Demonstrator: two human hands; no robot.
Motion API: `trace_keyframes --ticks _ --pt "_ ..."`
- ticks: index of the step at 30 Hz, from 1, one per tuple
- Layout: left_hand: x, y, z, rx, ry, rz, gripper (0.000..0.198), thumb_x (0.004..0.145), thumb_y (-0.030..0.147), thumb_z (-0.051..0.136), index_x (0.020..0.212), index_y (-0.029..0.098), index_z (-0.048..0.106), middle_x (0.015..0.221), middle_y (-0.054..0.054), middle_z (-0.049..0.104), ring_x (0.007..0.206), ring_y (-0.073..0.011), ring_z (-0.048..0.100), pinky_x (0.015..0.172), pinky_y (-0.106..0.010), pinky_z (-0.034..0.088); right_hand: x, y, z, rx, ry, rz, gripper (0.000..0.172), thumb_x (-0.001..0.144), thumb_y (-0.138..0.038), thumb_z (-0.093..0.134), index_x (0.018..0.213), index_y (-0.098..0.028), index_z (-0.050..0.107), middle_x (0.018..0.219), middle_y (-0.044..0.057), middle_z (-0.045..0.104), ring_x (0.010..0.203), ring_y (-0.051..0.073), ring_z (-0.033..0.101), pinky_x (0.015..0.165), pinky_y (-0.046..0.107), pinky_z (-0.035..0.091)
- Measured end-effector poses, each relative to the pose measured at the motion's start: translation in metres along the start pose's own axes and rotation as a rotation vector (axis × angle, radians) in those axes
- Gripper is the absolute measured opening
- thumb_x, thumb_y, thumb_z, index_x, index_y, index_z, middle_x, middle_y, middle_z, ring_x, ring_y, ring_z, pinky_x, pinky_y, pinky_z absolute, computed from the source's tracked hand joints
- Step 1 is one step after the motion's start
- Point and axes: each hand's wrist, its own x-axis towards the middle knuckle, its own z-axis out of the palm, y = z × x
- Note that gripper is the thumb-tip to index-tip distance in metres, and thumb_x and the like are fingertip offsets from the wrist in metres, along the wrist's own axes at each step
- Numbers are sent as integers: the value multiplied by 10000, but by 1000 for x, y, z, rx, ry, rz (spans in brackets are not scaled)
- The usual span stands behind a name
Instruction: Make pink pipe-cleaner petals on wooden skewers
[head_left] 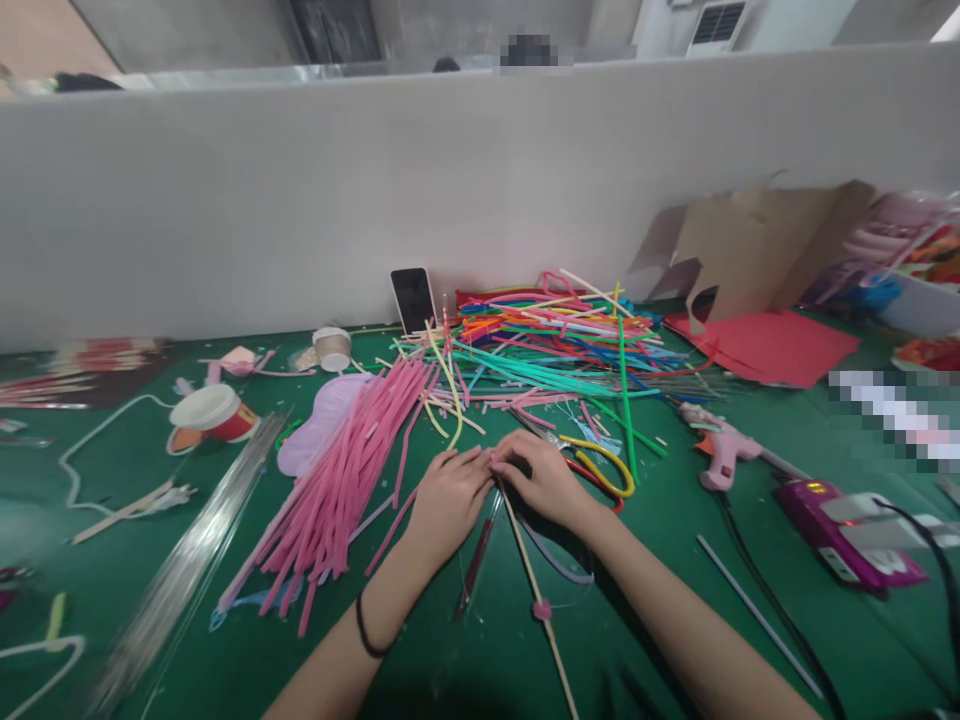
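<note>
My left hand [448, 500] and my right hand [541, 480] meet over the green table [660, 560], fingertips pinched together on the top end of a thin wooden stick [534, 580]. The stick runs down toward me and carries a small pink bead-like piece [541, 609]. A bundle of pink pipe cleaners [337, 480] lies just left of my left hand. A black band circles my left wrist. Yellow-handled scissors [600, 468] lie right of my right hand.
A heap of coloured pipe cleaners [555, 340] fills the table's back. A pink glue gun [721, 448], a purple device [847, 530] with cables, red paper [772, 345], a phone [413, 298], a tipped paper cup [211, 415] and metal wires [187, 560] surround the work spot.
</note>
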Motion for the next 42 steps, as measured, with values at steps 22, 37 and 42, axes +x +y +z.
trace_keyframes --ticks 22,37,42 --pt "3 1 -3 -18 16 9 250 957 231 471 1113 220 666 1182 -64 694 1168 -223 604 978 -445 420 -1 0 3 30 74 61 53 884 -206 516 846 -204 552 877 47 574 807 177 565 724 310 485" --pt "2 -2 -2 -39 51 31 246 966 180 422 1107 194 624 1148 -78 706 1138 -218 621 1056 -477 355 0 9 -12 -214 48 57 30 808 -228 608 784 -211 614 1039 74 648 1075 249 559 997 478 336" --pt "1 -2 5 61 76 33 230 966 163 409 1046 159 625 1182 -116 679 1148 -227 606 1047 -468 363 0 8 -12 -173 62 127 80 818 -243 612 748 -206 609 1065 82 645 1108 254 548 991 471 340"
